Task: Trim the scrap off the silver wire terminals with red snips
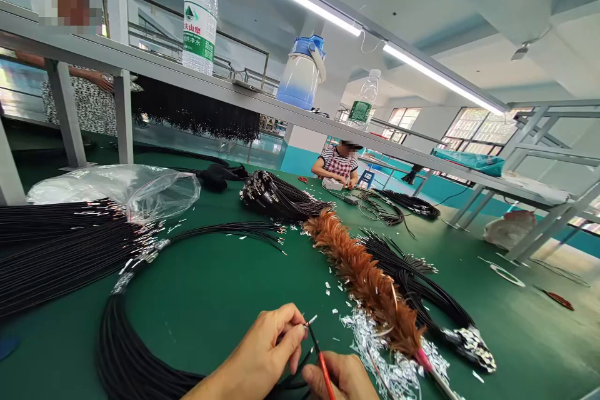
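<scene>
My left hand [276, 344] is closed in a pinch on the end of a black cable [307, 324], whose short silvery tip points up and right. In my right hand [344, 375] is a slim red-handled tool [324, 372]; its thin dark tip meets the cable end by my left fingertips. The exact kind of tool is not clear. A long loop of black cables [119, 337], wrapped with foil near its ends, curves round on the left. Just right of my hands lies a heap of silvery foil scraps [375, 344].
A brown feather duster [365, 275] crosses the green tabletop [201, 300]. Black cable bundles [60, 250] lie left, with others [422, 287] right. A clear plastic bag [117, 190] sits behind. Bottles stand on the raised shelf [244, 90]. A person [335, 162] works across the table.
</scene>
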`<state>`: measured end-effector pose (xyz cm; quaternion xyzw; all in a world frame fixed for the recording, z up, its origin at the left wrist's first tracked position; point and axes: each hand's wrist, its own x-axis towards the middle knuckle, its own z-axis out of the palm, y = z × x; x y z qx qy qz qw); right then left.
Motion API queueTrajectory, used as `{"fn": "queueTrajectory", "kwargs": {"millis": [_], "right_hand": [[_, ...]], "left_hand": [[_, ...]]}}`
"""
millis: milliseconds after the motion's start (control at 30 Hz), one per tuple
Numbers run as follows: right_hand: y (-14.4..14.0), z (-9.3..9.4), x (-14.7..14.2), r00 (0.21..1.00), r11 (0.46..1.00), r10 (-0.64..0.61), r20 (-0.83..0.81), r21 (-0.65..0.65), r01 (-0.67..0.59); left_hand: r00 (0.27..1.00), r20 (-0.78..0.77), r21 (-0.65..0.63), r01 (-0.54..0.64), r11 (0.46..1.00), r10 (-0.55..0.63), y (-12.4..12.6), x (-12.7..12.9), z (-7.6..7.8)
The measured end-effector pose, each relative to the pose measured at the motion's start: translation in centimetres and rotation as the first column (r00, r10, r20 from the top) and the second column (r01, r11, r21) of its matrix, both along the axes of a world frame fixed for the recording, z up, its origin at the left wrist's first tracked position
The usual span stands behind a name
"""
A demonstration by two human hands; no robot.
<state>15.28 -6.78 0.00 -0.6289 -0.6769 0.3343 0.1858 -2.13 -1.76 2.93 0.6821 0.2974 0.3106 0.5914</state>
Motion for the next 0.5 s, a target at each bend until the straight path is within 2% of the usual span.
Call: {"fn": "queueTrajectory", "kwargs": {"millis": [67, 167, 267, 333, 400, 500], "right_hand": [[0.1, 0.2, 0.2, 1.0, 0.999, 0.024, 0.012, 0.026, -0.024], [0.5, 0.0, 0.6, 0.996, 0.992, 0.085, -0.005, 0.098, -0.084], [1.0, -1.3, 1.1, 0.997, 0.991, 0.08, -0.008, 0.108, -0.078], [1.2, -2.0, 1.5, 1.0, 0.995, 0.008, 0.03, 0.096, -0.011], [1.2, -1.9, 1.9, 0.996, 0.992, -0.083, 0.016, 0.095, 0.081], [0.8, 0.4, 2.0, 0.964, 0.98, -0.184, -0.189, 0.036, 0.194]], "left_hand": [[0.996, 0.065, -0.138, 0.068, 0.988, -0.059, 0.0, -0.1, 0.1], [0.974, 0.194, -0.328, 0.18, 0.928, -0.12, 0.0, -0.2, 0.2], [0.936, 0.323, -0.416, 0.276, 0.867, -0.143, 0.0, -0.5, 0.6], [0.931, 0.332, -0.396, 0.283, 0.874, -0.151, 0.1, -0.7, 0.9], [0.955, 0.258, -0.327, 0.231, 0.916, -0.148, 0.3, -0.8, 1.0], [0.992, 0.067, -0.165, 0.121, 0.979, -0.111, 0.3, -0.7, 0.8]]}}
